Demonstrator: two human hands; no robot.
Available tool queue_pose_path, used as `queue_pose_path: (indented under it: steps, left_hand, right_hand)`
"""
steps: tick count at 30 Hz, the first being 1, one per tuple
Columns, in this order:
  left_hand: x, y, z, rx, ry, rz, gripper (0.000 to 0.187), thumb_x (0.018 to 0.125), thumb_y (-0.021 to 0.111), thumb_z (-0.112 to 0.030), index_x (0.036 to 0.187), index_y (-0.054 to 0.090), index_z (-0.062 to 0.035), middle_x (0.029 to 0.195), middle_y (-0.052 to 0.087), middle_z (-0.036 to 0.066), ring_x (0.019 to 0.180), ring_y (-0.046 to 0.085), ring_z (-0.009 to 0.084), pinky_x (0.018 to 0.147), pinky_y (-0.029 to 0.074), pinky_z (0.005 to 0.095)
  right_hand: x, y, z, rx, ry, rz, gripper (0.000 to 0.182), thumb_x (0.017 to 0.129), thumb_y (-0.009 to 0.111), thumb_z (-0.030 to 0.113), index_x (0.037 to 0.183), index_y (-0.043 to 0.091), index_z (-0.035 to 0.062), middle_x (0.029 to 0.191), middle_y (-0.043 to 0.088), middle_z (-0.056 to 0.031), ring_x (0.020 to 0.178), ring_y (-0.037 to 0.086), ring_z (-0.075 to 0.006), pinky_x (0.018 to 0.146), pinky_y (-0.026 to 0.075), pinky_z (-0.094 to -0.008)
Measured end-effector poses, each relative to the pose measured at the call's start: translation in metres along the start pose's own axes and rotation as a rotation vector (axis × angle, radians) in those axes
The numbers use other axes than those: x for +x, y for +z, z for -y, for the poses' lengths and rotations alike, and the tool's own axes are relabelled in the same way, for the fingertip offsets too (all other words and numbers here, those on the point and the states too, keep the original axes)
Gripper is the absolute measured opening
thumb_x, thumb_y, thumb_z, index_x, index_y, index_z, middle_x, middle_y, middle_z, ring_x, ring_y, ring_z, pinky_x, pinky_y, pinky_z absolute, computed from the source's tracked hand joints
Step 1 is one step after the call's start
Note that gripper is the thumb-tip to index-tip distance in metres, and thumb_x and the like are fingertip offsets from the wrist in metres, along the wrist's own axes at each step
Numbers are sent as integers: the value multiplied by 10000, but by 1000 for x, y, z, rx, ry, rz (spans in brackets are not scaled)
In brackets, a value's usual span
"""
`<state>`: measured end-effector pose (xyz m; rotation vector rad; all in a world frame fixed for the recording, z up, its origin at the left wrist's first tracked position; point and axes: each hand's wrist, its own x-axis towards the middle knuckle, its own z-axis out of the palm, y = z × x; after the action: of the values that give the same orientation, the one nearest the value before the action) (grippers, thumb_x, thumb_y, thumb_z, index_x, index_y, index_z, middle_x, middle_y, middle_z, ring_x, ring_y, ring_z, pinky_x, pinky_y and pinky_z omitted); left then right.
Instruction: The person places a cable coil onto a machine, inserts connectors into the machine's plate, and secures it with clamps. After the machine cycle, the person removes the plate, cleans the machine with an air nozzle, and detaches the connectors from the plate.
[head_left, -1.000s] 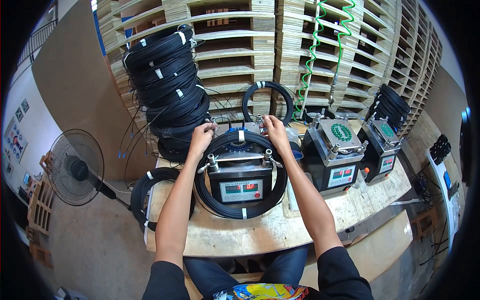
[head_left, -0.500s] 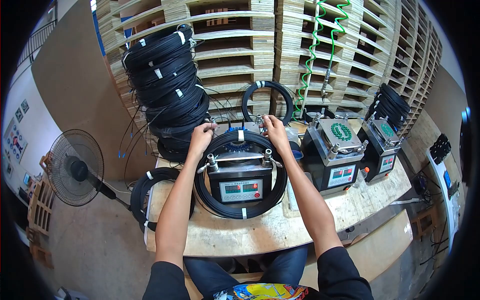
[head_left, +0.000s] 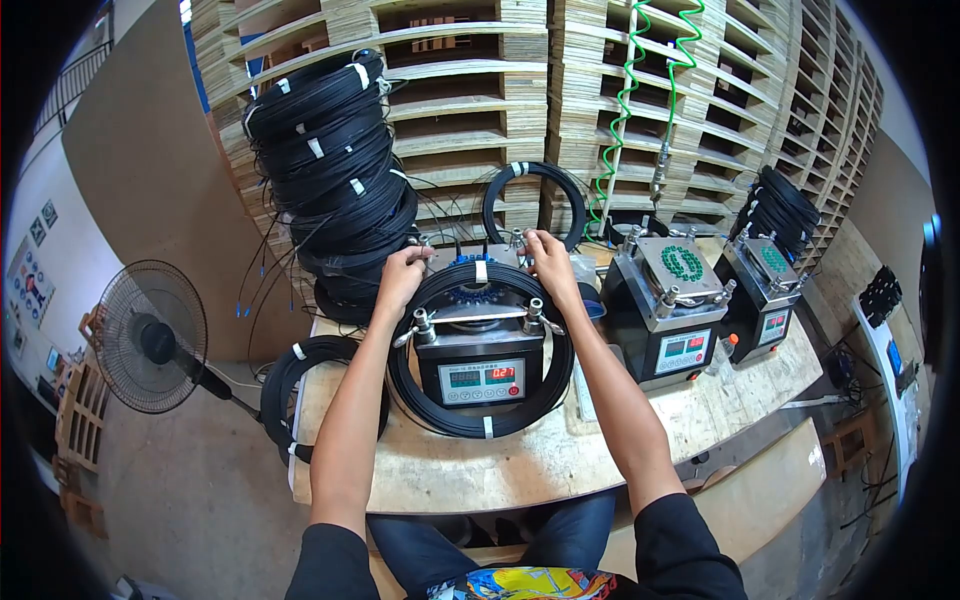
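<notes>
A black polishing machine (head_left: 482, 342) with a metal top and lit red digits stands on the table before me. A coil of black cable (head_left: 566, 352) with white ties hangs around it, its blue-ended connectors (head_left: 472, 258) up at the fixture on top. My left hand (head_left: 403, 272) is closed at the far left corner post, fingers curled on its clamp handle. At the far right corner my right hand (head_left: 549, 262) likewise closes on the clamp handle by the post (head_left: 518, 238). The fingertips partly hide both handles. Two near clamp posts (head_left: 424, 322) carry a metal bar.
Two similar machines (head_left: 684, 352) with green-dotted plates stand to the right. A tall stack of black cable coils (head_left: 335, 190) rises at the back left, with another coil (head_left: 285, 385) at the table's left edge. A fan (head_left: 155, 340) stands left; pallets (head_left: 450, 125) and a green air hose (head_left: 672, 90) are behind.
The red digits on the near machine's display have changed to 0:27. Both hands stay in nearly the same place. The hanging hose end has swung slightly.
</notes>
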<state>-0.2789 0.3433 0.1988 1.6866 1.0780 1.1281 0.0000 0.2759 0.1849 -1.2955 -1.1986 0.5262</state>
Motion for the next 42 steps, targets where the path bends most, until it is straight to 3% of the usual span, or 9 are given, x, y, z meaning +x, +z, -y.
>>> queue_pose_path:
  steps: [17, 26, 42]
  left_hand:
    - [-1, -1, 0, 2, -5, -8, 318, 924, 545, 1, 1170, 746, 2, 1034, 763, 100, 863, 675, 139, 781, 519, 286]
    - [1, 0, 3, -4, -24, -7, 308, 927, 548, -10, 1165, 743, 8, 1014, 758, 91, 838, 663, 133, 776, 516, 279]
    - [3, 0, 6, 36, 0, -24, 304, 925, 556, -25, 1158, 749, -2, 1001, 758, 115, 839, 681, 155, 778, 527, 294]
  right_hand:
    - [3, 2, -7, 34, -54, -28, 402, 1078, 527, 311, 1218, 662, -40, 906, 747, -142, 730, 710, -183, 608, 558, -323]
    - [0, 0, 1, 15, 6, 2, 417, 1078, 529, 327, 1237, 658, -36, 871, 745, -125, 627, 670, -157, 578, 536, -312]
    - [-2, -2, 4, -17, -4, 1, 421, 1079, 524, 333, 1215, 667, -39, 893, 751, -133, 763, 714, -191, 607, 568, -325]
